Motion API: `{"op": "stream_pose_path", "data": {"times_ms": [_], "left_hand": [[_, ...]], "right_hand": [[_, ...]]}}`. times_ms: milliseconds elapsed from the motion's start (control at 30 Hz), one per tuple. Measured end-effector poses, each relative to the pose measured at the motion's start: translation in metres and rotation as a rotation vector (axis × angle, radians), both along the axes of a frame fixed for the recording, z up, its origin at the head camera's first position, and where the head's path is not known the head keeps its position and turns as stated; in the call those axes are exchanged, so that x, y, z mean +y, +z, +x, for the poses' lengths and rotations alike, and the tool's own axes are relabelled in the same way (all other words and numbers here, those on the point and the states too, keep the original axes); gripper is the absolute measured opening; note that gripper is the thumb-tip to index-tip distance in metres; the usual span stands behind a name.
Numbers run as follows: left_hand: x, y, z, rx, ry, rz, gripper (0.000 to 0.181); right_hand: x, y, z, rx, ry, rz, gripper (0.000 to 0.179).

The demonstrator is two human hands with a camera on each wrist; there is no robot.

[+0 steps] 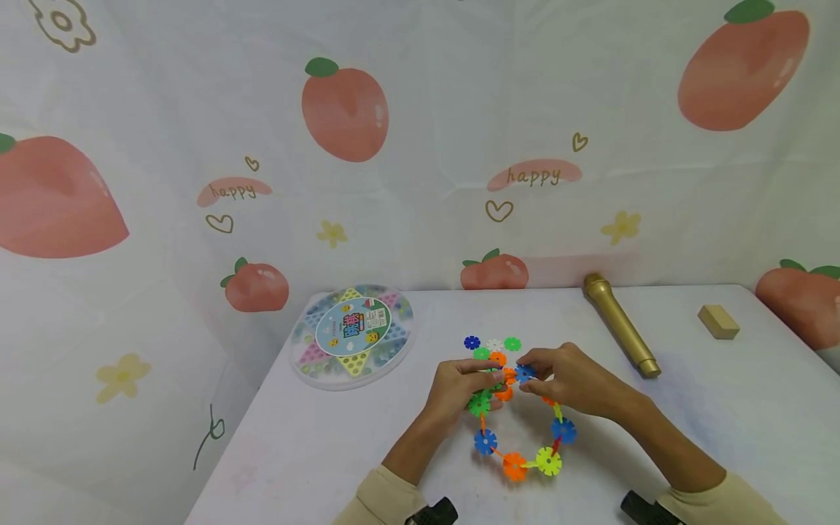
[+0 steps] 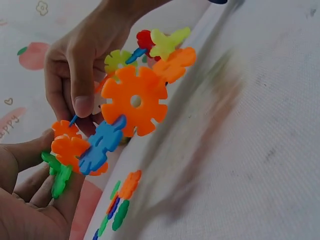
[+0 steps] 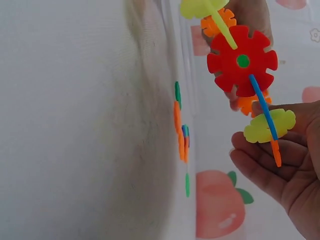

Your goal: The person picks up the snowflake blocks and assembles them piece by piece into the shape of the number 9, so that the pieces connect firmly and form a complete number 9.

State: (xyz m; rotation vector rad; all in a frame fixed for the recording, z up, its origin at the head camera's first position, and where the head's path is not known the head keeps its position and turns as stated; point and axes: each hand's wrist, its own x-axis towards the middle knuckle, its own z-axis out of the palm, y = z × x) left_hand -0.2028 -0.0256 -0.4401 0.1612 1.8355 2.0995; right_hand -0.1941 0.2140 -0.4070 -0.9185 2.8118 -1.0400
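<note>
A chain of plastic snowflake discs [image 1: 515,467] in orange, blue, yellow, red and green hangs in a loop between both hands. My left hand [image 1: 451,390] grips the chain's left end, its thumb and fingers around green and orange discs. Opposite it, my right hand [image 1: 577,379] pinches a blue snowflake disc [image 1: 525,372] right beside the left hand's orange disc [image 1: 509,375]. In the left wrist view, a large orange disc [image 2: 120,100] hangs in front of the right hand. The right wrist view shows a red disc [image 3: 230,70] slotted to a blue one.
Several loose snowflake discs [image 1: 512,343] lie on the white table [image 1: 315,452] just beyond the hands. A round Chinese checkers box [image 1: 353,327] sits at the back left. At the back right are a gold microphone-shaped object [image 1: 620,324] and a beige block [image 1: 718,322].
</note>
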Motion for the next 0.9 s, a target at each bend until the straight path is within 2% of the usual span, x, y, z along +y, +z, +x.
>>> {"op": "stream_pose_path", "data": {"times_ms": [133, 300, 700, 900], "left_hand": [[0.0011, -0.0008, -0.0002, -0.019, -0.006, 0.017, 0.028], [0.0024, -0.0013, 0.0004, -0.002, -0.002, 0.003, 0.03], [0.0014, -0.0013, 0.0007, -0.018, 0.002, -0.037, 0.031], [0.0023, -0.0028, -0.0002, -0.025, -0.046, -0.037, 0.03]], "right_hand": [[0.0003, -0.0022, 0.0004, 0.02, 0.035, -0.01, 0.033], [-0.0014, -0.0037, 0.0008, 0.013, 0.064, -0.001, 0.035], [-0.0039, -0.0022, -0.0008, -0.03, 0.042, 0.021, 0.035], [-0.0005, -0.0046, -0.0022, -0.07, 0.032, -0.008, 0.035]]}}
